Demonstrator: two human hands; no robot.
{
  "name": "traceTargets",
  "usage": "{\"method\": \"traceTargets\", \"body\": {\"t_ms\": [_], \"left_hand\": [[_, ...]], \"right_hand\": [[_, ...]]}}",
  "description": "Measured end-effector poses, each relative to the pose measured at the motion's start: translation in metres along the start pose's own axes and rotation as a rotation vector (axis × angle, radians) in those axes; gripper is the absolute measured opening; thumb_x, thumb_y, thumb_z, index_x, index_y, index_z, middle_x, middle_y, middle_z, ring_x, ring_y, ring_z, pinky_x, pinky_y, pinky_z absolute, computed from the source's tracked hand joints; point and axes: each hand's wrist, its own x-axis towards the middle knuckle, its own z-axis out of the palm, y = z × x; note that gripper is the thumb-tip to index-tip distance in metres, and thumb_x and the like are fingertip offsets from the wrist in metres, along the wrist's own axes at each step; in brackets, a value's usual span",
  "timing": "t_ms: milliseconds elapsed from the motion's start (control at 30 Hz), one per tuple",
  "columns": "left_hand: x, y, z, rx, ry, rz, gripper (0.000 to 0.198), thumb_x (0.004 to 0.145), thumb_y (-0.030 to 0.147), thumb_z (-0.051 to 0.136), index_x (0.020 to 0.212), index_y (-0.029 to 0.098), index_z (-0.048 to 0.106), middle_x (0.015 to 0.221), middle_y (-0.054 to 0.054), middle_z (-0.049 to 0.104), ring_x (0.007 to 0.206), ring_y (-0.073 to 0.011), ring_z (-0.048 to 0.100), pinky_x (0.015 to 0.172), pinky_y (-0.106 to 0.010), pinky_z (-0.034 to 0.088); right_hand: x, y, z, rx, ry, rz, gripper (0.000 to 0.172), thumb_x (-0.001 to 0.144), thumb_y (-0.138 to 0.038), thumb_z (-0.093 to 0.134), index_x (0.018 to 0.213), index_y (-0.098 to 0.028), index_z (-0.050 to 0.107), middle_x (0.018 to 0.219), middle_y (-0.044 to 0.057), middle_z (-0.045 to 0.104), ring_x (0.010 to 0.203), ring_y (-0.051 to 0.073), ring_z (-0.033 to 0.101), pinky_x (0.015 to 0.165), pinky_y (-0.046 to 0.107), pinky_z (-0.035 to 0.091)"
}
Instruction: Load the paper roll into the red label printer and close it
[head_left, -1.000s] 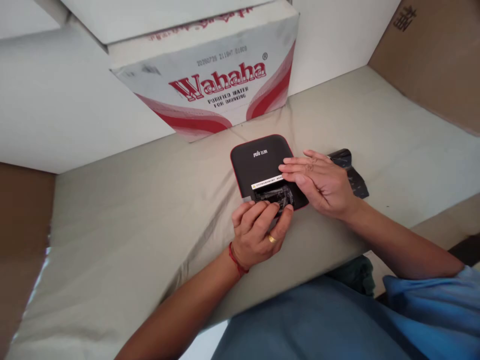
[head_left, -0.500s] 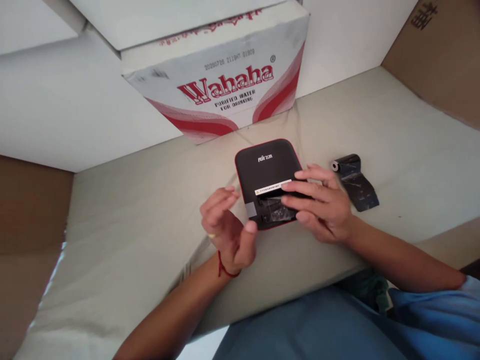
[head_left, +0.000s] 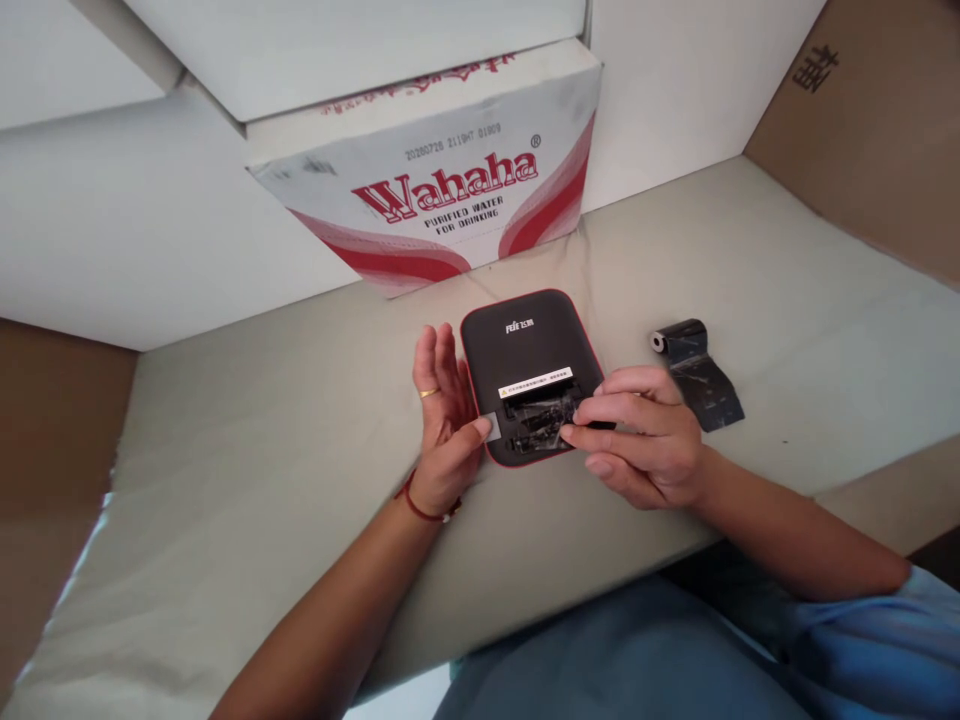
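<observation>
A flat black printer (head_left: 517, 350) with a red edge and a white warning strip lies on the covered surface. Crumpled, shiny black film (head_left: 541, 424) shows in the opening at its near end. My left hand (head_left: 448, 425) steadies the printer's left side, fingers straight along the edge and thumb on the grey tab (head_left: 493, 427). At the right end of the opening, my right hand (head_left: 649, 435) has its fingers bent together, fingertips on the film. A roll of black film (head_left: 684, 340) with a loose tail lies to the right, apart from both hands.
Behind the printer stands a Wahaha water carton (head_left: 450, 200). White boxes (head_left: 360, 50) rise around and above it. Brown cardboard walls (head_left: 885, 140) border the right and left sides. A pale cloth (head_left: 262, 480) covers the surface.
My left hand has come down from above the printer's near left corner onto its left side, thumb on the grey tab. My right fingertips have drawn together at the film. The view has shifted slightly.
</observation>
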Motion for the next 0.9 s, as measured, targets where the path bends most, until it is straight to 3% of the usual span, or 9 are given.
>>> {"method": "traceTargets", "body": {"t_ms": [133, 267, 333, 400, 467, 533, 667, 767, 900], "left_hand": [[0.0, -0.007, 0.004, -0.057, -0.014, 0.034, 0.102, 0.094, 0.07, 0.078, 0.177, 0.052, 0.021, 0.192, -0.003, 0.025, 0.176, -0.0318, 0.032, 0.139, -0.053, 0.041], [0.003, -0.014, 0.005, -0.114, -0.039, 0.026, 0.102, 0.092, 0.067, 0.081, 0.176, 0.051, 0.027, 0.191, -0.002, 0.026, 0.178, -0.0316, 0.028, 0.141, -0.051, 0.037], [0.004, -0.017, 0.003, -0.152, -0.07, 0.025, 0.101, 0.091, 0.066, 0.083, 0.175, 0.051, 0.03, 0.19, -0.002, 0.029, 0.177, -0.0321, 0.03, 0.142, -0.052, 0.036], [0.005, -0.019, 0.002, -0.185, -0.067, 0.031, 0.102, 0.087, 0.068, 0.085, 0.174, 0.05, 0.034, 0.189, -0.002, 0.032, 0.175, -0.0337, 0.034, 0.14, -0.052, 0.039], [0.006, -0.021, 0.002, -0.21, -0.05, 0.025, 0.102, 0.085, 0.067, 0.087, 0.173, 0.049, 0.037, 0.188, -0.003, 0.034, 0.174, -0.0344, 0.036, 0.138, -0.052, 0.042], [0.006, -0.022, 0.003, -0.236, -0.048, 0.019, 0.101, 0.085, 0.064, 0.087, 0.172, 0.049, 0.039, 0.188, -0.003, 0.036, 0.173, -0.0336, 0.038, 0.136, -0.051, 0.044], [0.008, -0.024, 0.004, -0.242, -0.059, 0.039, 0.097, 0.087, 0.065, 0.085, 0.171, 0.048, 0.041, 0.185, -0.004, 0.041, 0.167, -0.033, 0.047, 0.131, -0.049, 0.049], [0.009, -0.027, 0.005, -0.249, -0.065, 0.047, 0.098, 0.085, 0.066, 0.086, 0.17, 0.046, 0.042, 0.184, -0.003, 0.042, 0.166, -0.0338, 0.048, 0.131, -0.048, 0.049], [0.011, -0.029, 0.007, -0.253, -0.087, 0.06, 0.098, 0.086, 0.067, 0.083, 0.171, 0.044, 0.04, 0.183, -0.005, 0.043, 0.165, -0.0346, 0.048, 0.132, -0.05, 0.048]], "right_hand": [[0.002, 0.005, 0.001, 0.046, 0.012, -0.055, 0.025, 0.105, -0.031, 0.065, 0.119, -0.031, 0.086, 0.101, 0.004, 0.087, 0.092, 0.024, 0.075, 0.082, 0.044, 0.065], [0.008, 0.005, -0.002, 0.112, 0.009, -0.092, 0.025, 0.103, -0.031, 0.069, 0.123, -0.027, 0.084, 0.101, 0.006, 0.087, 0.094, 0.025, 0.076, 0.082, 0.043, 0.065], [0.015, 0.002, -0.007, 0.156, -0.008, -0.019, 0.023, 0.107, -0.032, 0.064, 0.118, -0.028, 0.085, 0.106, 0.007, 0.088, 0.096, 0.025, 0.078, 0.085, 0.043, 0.065], [0.029, 0.001, -0.014, 0.165, -0.04, 0.181, 0.029, 0.112, -0.034, 0.057, 0.106, -0.029, 0.085, 0.11, 0.006, 0.087, 0.096, 0.023, 0.08, 0.088, 0.04, 0.063], [0.049, 0.006, -0.02, 0.113, -0.143, 0.418, 0.041, 0.115, -0.041, 0.052, 0.092, -0.027, 0.083, 0.097, 0.004, 0.085, 0.086, 0.022, 0.079, 0.08, 0.038, 0.06], [0.072, 0.015, -0.021, 0.01, -0.336, 0.544, 0.041, 0.113, -0.042, 0.057, 0.083, -0.026, 0.08, 0.078, 0.001, 0.079, 0.07, 0.021, 0.072, 0.069, 0.036, 0.053], [0.11, 0.028, -0.004, -0.308, -0.687, 0.483, 0.017, 0.097, -0.022, 0.07, 0.086, -0.027, 0.083, 0.083, 0.003, 0.082, 0.069, 0.023, 0.069, 0.063, 0.037, 0.041], [0.12, 0.027, 0.017, -0.479, -0.755, 0.412, 0.016, 0.095, -0.018, 0.072, 0.093, -0.026, 0.086, 0.092, 0.01, 0.086, 0.078, 0.028, 0.074, 0.065, 0.038, 0.043], [0.12, 0.03, 0.035, -0.494, -0.84, 0.302, 0.014, 0.094, -0.019, 0.074, 0.098, -0.025, 0.086, 0.091, 0.012, 0.087, 0.08, 0.028, 0.076, 0.062, 0.038, 0.044]]}}
